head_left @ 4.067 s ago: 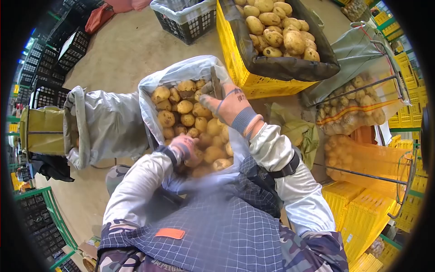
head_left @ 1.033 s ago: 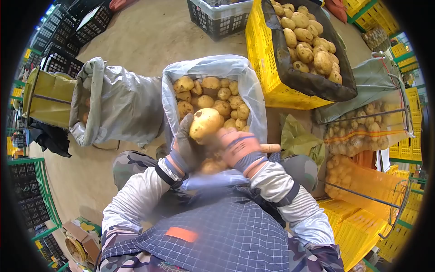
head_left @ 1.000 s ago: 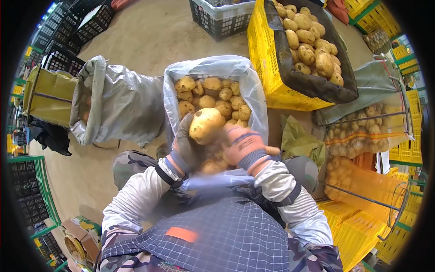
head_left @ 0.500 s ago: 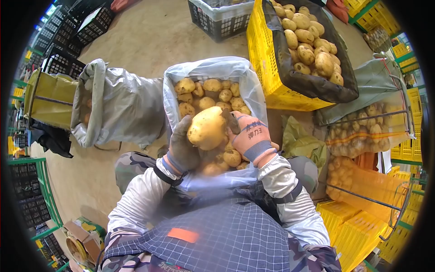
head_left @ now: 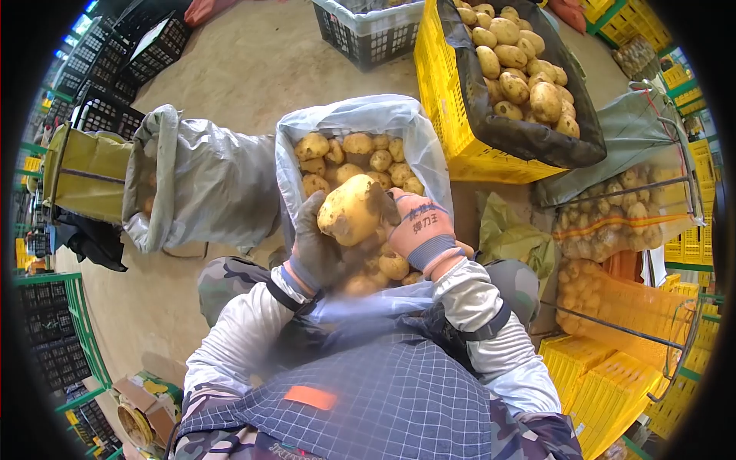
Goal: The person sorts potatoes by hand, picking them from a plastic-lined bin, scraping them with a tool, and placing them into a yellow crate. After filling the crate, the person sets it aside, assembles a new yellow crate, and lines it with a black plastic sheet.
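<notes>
A large pale-yellow potato (head_left: 350, 211) with brown dirt marks is held up over a lined crate (head_left: 418, 123). My left hand (head_left: 317, 244), in a dark-palmed glove, is closed around its left side. My right hand (head_left: 418, 224), in an orange-pink glove with dark fingertips and printed lettering, pinches its right end. Beneath both hands, smaller potatoes (head_left: 359, 144) lie in the crate, inside a whitish plastic liner. Part of that pile is hidden by the hands and the held potato.
A yellow crate (head_left: 441, 100) with a black liner, heaped with potatoes, stands at the upper right. Left is a grey sack (head_left: 218, 180) on its frame. Net bags of potatoes (head_left: 606, 218) are at right. A black crate (head_left: 364, 38) stands beyond on the floor.
The potato has turned a little between my hands, bringing a brown patch on its upper side into view. My right hand has shifted slightly left with its wrist tilted. Both hands keep their grip.
</notes>
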The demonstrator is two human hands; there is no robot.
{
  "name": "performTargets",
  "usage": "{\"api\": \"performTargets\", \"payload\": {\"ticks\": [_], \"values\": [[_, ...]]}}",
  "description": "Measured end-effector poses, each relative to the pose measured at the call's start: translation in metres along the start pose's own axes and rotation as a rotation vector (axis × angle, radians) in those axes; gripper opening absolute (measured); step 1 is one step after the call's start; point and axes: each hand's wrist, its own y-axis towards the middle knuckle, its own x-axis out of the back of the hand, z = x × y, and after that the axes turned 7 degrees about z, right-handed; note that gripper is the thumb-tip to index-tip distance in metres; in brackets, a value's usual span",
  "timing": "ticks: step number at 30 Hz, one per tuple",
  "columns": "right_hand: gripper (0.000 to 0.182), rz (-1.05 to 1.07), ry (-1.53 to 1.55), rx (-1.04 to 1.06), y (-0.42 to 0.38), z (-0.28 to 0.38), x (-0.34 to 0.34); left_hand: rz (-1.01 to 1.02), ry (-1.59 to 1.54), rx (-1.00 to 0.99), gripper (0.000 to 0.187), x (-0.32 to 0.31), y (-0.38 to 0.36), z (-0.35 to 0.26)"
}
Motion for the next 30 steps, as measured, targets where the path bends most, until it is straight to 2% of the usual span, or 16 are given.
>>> {"api": "performTargets", "payload": {"ticks": [2,5,8,11,12,14,16,18,20,21,24,27,29,30], "values": [[0.046,-0.003,-0.004,-0.001,-0.003,0.002,0.003,0.010,-0.028,0.001,0.066,-0.004,0.001,-0.001],[0.044,-0.039,-0.074,0.118,-0.003,-0.002,-0.008,-0.037,0.014,0.006,0.067,-0.005,0.001,-0.001],[0.031,0.246,-0.254,0.101,-0.010,0.019,0.003,-0.115,0.139,-0.022,0.067,-0.007,0.000,-0.004],[0.023,0.005,-0.115,0.182,-0.010,0.009,-0.006,0.021,0.193,0.049,0.068,0.003,0.000,-0.012],[0.022,-0.095,-0.057,0.192,-0.008,0.008,-0.006,-0.014,0.215,0.031,0.068,0.004,0.000,-0.011],[0.026,-0.049,-0.099,0.178,-0.004,0.008,-0.004,-0.085,0.260,-0.004,0.068,0.007,-0.001,-0.009],[0.025,0.027,-0.215,0.193,-0.005,0.011,-0.006,-0.261,0.286,-0.073,0.069,-0.004,0.003,0.002],[0.024,0.058,-0.272,0.116,-0.007,0.019,-0.011,-0.454,0.340,-0.153,0.071,-0.015,0.012,0.012],[0.023,0.055,-0.297,0.101,-0.009,0.021,-0.010,-0.460,0.372,-0.172,0.071,-0.014,0.010,0.012],[0.022,0.036,-0.293,0.120,-0.008,0.019,-0.005,-0.364,0.370,-0.142,0.069,-0.008,0.006,0.006],[0.021,-0.031,-0.240,0.094,-0.002,0.010,-0.004,-0.263,0.452,-0.133,0.066,0.008,0.002,-0.002],[0.022,0.014,-0.286,0.100,-0.003,0.017,-0.011,-0.447,0.698,-0.245,0.067,0.008,0.010,0.009],[0.025,0.083,-0.367,0.105,-0.003,0.020,-0.017,-0.560,0.676,-0.290,0.067,-0.006,0.015,0.016],[0.025,0.054,-0.334,0.130,-0.003,0.018,-0.016,-0.579,0.554,-0.285,0.066,-0.018,0.016,0.017]]}}
